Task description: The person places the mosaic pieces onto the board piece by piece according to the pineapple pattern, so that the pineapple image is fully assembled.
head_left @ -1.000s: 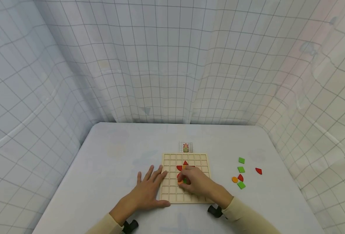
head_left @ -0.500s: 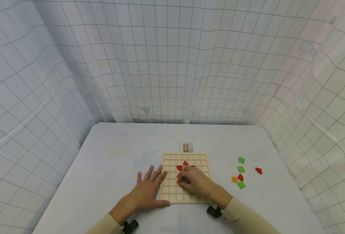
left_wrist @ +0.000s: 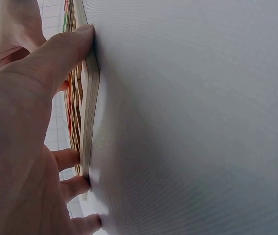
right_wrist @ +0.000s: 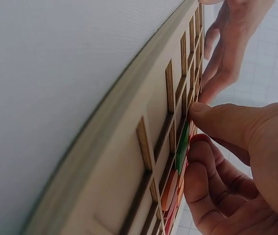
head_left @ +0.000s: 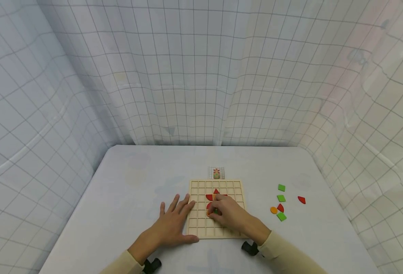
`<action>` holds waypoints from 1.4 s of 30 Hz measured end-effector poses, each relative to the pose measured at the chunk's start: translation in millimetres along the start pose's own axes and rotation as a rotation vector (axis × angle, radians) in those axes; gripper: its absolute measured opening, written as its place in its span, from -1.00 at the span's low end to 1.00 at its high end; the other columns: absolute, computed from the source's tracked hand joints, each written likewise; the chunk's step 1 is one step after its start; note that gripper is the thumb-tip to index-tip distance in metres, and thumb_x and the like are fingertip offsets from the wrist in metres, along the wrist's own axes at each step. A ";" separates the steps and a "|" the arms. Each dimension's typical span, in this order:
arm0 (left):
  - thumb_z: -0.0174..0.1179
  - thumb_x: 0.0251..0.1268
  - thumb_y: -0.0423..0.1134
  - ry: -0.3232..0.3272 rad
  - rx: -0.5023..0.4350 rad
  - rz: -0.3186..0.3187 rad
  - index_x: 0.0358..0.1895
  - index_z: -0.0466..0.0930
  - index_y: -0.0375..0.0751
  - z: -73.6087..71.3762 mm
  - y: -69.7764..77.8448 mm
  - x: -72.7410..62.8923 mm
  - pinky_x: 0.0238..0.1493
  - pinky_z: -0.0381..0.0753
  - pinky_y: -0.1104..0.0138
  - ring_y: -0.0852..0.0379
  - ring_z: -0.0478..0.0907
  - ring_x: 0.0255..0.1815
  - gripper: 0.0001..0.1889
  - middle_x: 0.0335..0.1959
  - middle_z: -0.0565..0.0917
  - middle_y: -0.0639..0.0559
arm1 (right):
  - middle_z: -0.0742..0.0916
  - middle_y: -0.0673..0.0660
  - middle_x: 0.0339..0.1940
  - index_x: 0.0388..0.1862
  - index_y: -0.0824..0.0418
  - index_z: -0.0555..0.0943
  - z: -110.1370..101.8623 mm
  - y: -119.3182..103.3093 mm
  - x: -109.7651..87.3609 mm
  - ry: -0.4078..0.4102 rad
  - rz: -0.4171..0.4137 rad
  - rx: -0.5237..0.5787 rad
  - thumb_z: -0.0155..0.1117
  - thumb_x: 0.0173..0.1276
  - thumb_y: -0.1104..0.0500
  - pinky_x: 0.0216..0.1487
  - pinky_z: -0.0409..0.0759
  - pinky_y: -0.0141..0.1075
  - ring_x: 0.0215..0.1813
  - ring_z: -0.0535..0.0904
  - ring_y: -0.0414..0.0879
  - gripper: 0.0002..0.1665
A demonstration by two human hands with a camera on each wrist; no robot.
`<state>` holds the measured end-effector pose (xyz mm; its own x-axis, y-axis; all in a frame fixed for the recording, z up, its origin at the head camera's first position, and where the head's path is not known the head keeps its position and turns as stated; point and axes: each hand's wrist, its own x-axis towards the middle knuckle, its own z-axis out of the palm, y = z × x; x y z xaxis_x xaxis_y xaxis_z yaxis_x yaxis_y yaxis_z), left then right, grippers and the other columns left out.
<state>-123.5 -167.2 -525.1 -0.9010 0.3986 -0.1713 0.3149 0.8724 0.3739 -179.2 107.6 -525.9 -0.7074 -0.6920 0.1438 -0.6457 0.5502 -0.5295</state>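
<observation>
A wooden grid board (head_left: 198,232) lies flat on the table, with red pieces (head_left: 209,197) and a green piece (right_wrist: 182,144) set in its cells. My left hand (head_left: 174,224) rests with fingers spread along the board's left side, its thumb touching the front left corner. Over the middle of the board, my right hand (head_left: 232,214) pinches a small orange piece (head_left: 208,214) between thumb and fingers, down at a cell left of the green piece. That orange piece is mostly covered by the fingertips. Part of the board's right half is hidden under the hand.
A small pattern card (head_left: 211,173) lies behind the board. On the right are several loose pieces: green squares (head_left: 281,216), an orange disc (head_left: 273,210) and red quarter-round pieces (head_left: 302,199). White gridded curtains (head_left: 188,76) enclose the table (head_left: 136,182).
The orange piece at my right fingertips has shifted slightly left over the board. The left hand stays in place, and the loose pieces have not moved.
</observation>
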 end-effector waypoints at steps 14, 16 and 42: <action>0.53 0.22 0.63 0.002 0.005 0.004 0.90 0.25 -0.05 -2.2 2.8 -1.1 0.61 0.09 -0.82 -0.51 0.02 0.98 0.32 0.99 0.14 -0.18 | 0.79 0.01 -0.12 -0.07 0.12 0.94 1.0 1.4 -5.4 0.047 -0.011 -0.013 0.68 0.54 0.22 -0.17 0.60 -0.51 -0.25 0.51 -0.40 -0.94; 0.53 0.23 0.63 0.002 0.007 0.004 0.89 0.25 -0.05 -2.0 3.0 -1.1 0.62 0.09 -0.82 -0.51 0.02 0.98 0.32 0.99 0.15 -0.18 | 0.80 0.01 -0.12 -0.07 0.12 0.94 0.1 1.1 -6.8 0.059 -0.014 -0.019 0.69 0.54 0.22 -0.16 0.60 -0.50 -0.25 0.52 -0.38 -0.94; 0.50 0.19 0.68 0.003 0.034 -0.015 0.90 0.24 0.00 3.3 1.5 2.1 0.65 0.07 -0.80 -0.47 0.00 1.00 0.34 0.99 0.15 -0.13 | 0.80 -0.02 -0.12 -0.05 0.13 0.92 -16.0 13.8 -37.0 0.156 0.104 0.005 0.68 0.53 0.23 -0.18 0.63 -0.46 -0.22 0.55 -0.33 -0.91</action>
<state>-124.0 -164.2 -527.9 -0.9065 0.3845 -0.1742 0.3110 0.8874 0.3403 -166.6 148.3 -525.1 -0.8068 -0.5501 0.2157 -0.5654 0.6126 -0.5523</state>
